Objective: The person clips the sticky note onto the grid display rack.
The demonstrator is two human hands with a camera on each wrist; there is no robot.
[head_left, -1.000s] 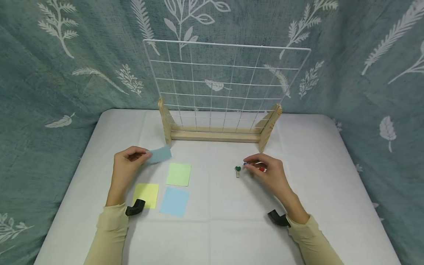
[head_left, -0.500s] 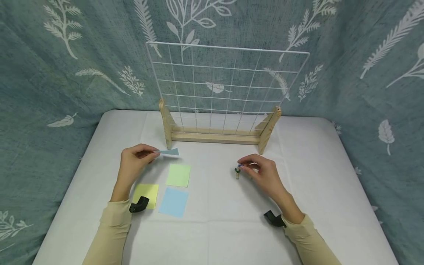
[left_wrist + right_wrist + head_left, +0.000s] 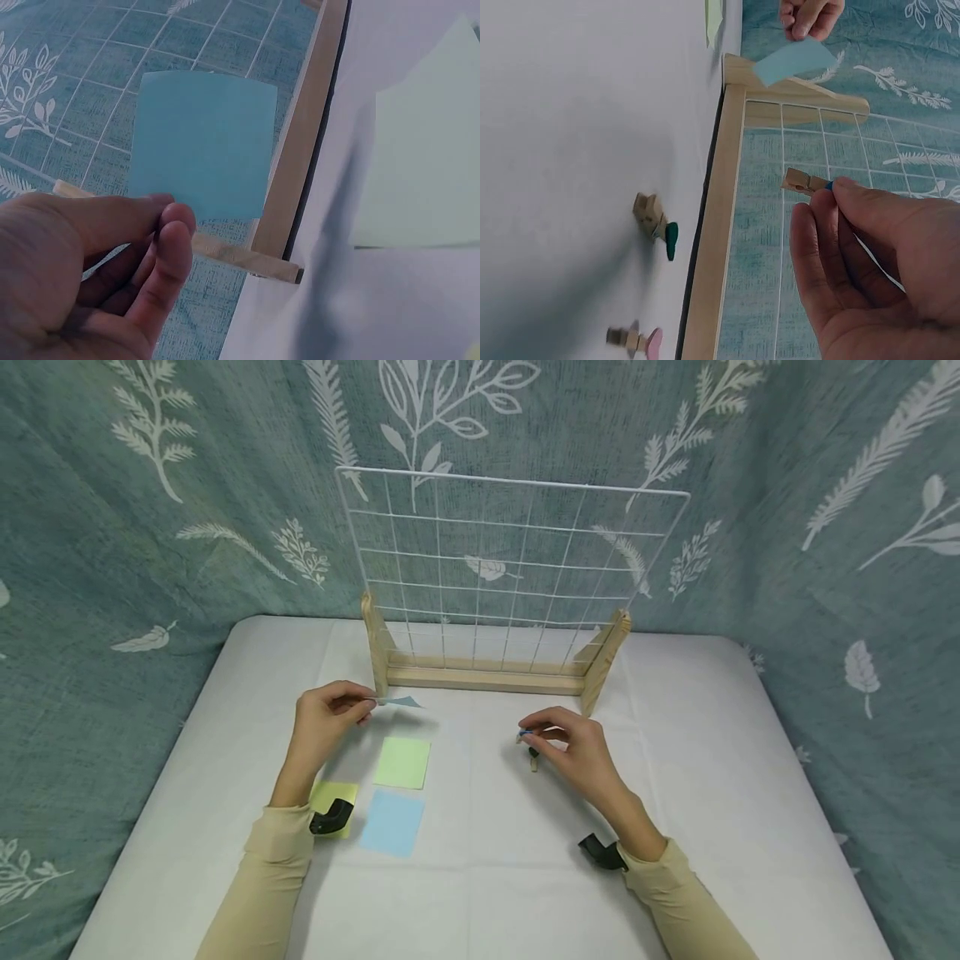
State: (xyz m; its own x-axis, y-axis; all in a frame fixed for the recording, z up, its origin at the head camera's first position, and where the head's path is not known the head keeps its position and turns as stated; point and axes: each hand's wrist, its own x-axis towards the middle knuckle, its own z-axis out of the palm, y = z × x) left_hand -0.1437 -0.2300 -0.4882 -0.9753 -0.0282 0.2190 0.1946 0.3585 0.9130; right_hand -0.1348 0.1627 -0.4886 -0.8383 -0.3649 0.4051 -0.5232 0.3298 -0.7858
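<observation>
My left hand (image 3: 324,720) pinches a blue sticky note (image 3: 206,142) by one corner between thumb and fingertips, holding it up near the rack's left foot. In the head view that note is seen nearly edge-on. With thumb and fingertips, my right hand (image 3: 576,750) pinches a small wooden clothespin (image 3: 801,181) by its blue end, which the fingers mostly cover. Below that hand, a clothespin with a green heart (image 3: 653,217) lies on the white cloth. Another clothespin with a pink heart (image 3: 634,340) lies nearby, hidden in the head view.
A white wire grid (image 3: 495,562) stands in a wooden base (image 3: 486,680) at the back of the white-covered table. Green (image 3: 402,762), light blue (image 3: 392,823) and yellow (image 3: 330,793) sticky notes lie left of centre, the yellow partly under the left wrist. A leaf-patterned curtain (image 3: 247,460) hangs behind.
Both hands have moved inward: the left to the right with the blue note, which has turned edge-on to the head view, and the right to the left with the clothespin.
</observation>
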